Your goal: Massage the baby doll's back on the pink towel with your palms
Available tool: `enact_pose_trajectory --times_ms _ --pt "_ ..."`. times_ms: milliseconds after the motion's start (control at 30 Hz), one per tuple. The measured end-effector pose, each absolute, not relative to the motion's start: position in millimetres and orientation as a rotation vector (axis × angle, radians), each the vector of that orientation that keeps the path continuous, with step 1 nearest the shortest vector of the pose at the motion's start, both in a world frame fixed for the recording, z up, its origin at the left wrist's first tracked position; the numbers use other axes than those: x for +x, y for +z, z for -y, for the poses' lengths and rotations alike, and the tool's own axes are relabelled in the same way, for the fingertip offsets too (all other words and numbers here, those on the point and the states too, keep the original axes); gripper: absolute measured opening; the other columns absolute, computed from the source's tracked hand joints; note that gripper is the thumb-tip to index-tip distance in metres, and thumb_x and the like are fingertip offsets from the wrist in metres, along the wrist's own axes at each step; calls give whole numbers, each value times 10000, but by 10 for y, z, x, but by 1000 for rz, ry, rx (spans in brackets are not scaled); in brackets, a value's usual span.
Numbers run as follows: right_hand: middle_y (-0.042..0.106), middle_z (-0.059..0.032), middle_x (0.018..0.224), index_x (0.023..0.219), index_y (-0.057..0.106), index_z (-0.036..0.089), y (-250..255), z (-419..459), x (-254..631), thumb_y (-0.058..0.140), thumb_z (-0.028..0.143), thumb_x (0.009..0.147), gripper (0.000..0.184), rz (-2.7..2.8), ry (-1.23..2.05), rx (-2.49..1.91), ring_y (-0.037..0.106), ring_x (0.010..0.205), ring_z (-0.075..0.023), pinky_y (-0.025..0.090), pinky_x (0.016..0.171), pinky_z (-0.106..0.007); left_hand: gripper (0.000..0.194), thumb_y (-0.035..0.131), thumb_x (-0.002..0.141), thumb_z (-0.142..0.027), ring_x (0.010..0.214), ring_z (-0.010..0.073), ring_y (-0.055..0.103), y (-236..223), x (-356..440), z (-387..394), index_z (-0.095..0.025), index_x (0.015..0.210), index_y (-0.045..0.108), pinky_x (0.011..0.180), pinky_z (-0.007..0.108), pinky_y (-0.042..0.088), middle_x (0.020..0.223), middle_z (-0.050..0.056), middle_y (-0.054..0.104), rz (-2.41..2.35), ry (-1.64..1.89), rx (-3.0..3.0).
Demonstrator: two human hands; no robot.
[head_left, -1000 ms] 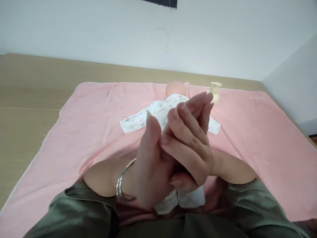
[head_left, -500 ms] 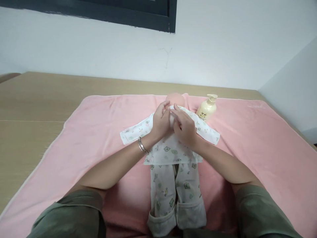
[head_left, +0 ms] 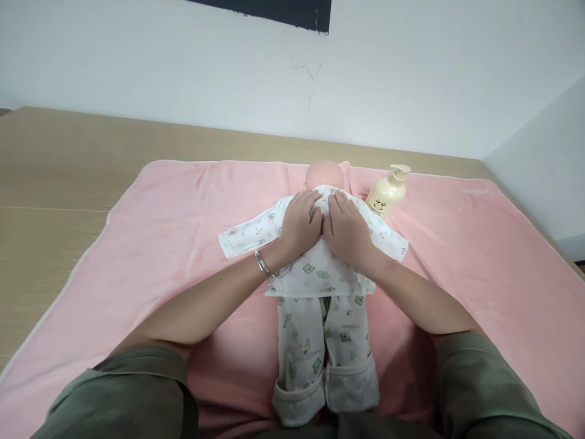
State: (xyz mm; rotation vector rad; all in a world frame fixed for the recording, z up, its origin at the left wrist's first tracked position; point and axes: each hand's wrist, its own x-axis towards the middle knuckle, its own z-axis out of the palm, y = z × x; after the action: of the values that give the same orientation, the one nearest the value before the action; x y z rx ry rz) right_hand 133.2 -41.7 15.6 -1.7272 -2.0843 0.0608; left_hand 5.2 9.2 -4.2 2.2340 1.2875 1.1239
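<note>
A baby doll with a bald head [head_left: 324, 175] lies on a pink blanket [head_left: 183, 207], its head away from me. It wears a white printed shirt [head_left: 315, 277] and matching trousers [head_left: 301, 341] with turned-up cuffs. My left hand [head_left: 302, 222] lies flat on the upper part of the shirt, left of the middle. Beside it my right hand [head_left: 350, 230] rests flat on the right side, the thumbs close together. Neither hand holds anything. The palms and the cloth beneath them are hidden. A silver bracelet [head_left: 262, 264] circles my left wrist.
A cream pump bottle [head_left: 387, 190] stands on the blanket right of the doll's head, close to its sleeve. The wooden table [head_left: 59, 158] shows around the blanket. Behind it rises a white wall [head_left: 205, 73] with a dark frame [head_left: 292, 12].
Both hands have come down from a raised, cupped pose, fingertips close together, to lie flat on the shirt. The camera view has tilted slightly downward.
</note>
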Motion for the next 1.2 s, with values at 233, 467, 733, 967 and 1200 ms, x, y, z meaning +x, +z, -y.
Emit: enact_pose_trajectory --times_ms 233,467,733,967,1200 --pt "414 -150 1562 1442 474 34 171 432 1357 312 221 945 556 2197 124 -1614 328 1494 -254 225 1267 -468 470 345 875 -194 1260 275 562 -42 51 -97 -80 1276 561 1111 481 446 1331 167 622 -1371 1045 2266" --pt "367 -216 1573 1477 376 -18 182 140 1562 360 364 974 631 2054 138 -1900 295 1500 -322 228 1244 -514 478 348 942 -263 1328 313 511 -49 51 -36 -45 1323 537 1153 517 381 1393 197 578 -1360 947 2461" --pt "629 -244 1306 1245 572 22 322 444 1400 345 315 1005 442 2137 -72 -1960 564 1271 -344 448 1071 -437 450 407 901 -266 1222 309 569 26 11 19 -90 1277 578 1069 491 456 1307 179 628 -1408 1014 2424" --pt "703 -170 1121 1169 603 125 412 435 1446 333 315 1000 371 2027 107 -1936 619 1111 -308 523 902 -415 518 487 867 -355 1372 400 433 28 3 -99 -56 1288 529 1167 611 304 1372 237 558 -1534 857 2387" --pt "446 -301 1484 1400 410 -83 203 114 1579 392 356 982 606 1948 70 -1962 370 1430 -389 317 1161 -529 396 374 954 -347 1125 343 580 115 17 93 -73 1165 566 1020 505 463 1139 211 642 -1500 804 2557"
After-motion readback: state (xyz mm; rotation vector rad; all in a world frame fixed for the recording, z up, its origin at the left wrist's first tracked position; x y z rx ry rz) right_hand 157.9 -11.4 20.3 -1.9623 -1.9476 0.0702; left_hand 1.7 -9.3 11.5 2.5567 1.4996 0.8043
